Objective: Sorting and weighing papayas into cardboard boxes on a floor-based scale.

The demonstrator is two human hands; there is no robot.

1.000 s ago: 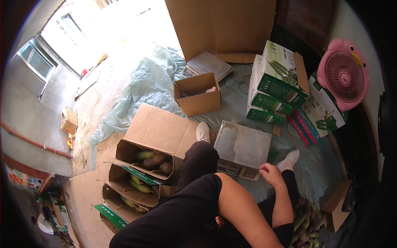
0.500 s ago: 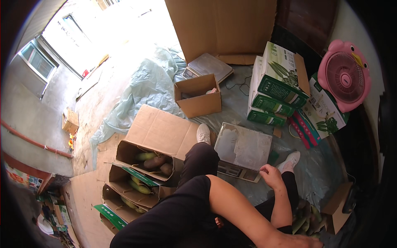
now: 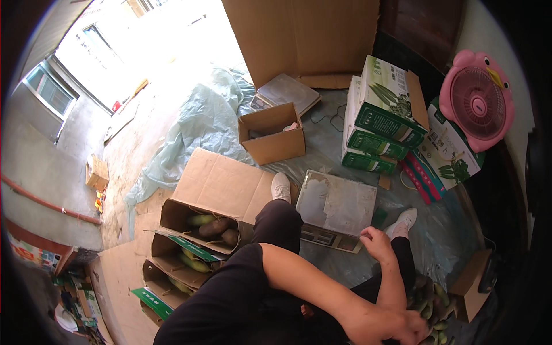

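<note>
My right hand [image 3: 376,244] is raised beside the front right corner of a worn flat platform scale [image 3: 336,201], its fingers curled together. Whether anything is pinched in them cannot be made out. My left forearm crosses over my lap, and my left hand [image 3: 405,328] reaches low to the right, beside a pile of green and dark oblong vegetables [image 3: 428,296]. Its fingers are bent and partly hidden. To my left, an open cardboard box [image 3: 245,233] holds large green and brown oblong vegetables [image 3: 215,227]; more open boxes with green ones stand nearer.
A small open carton [image 3: 282,146] and a second scale [image 3: 287,95] stand ahead. Green-and-white boxes [image 3: 391,109] are stacked at right, near a pink fan [image 3: 478,103]. Plastic sheeting [image 3: 198,121] covers part of the floor. Another carton [image 3: 471,287] sits right of the pile.
My left hand has moved up and slightly left from the lower edge, uncovering more of the pile. My right hand keeps its place by the scale.
</note>
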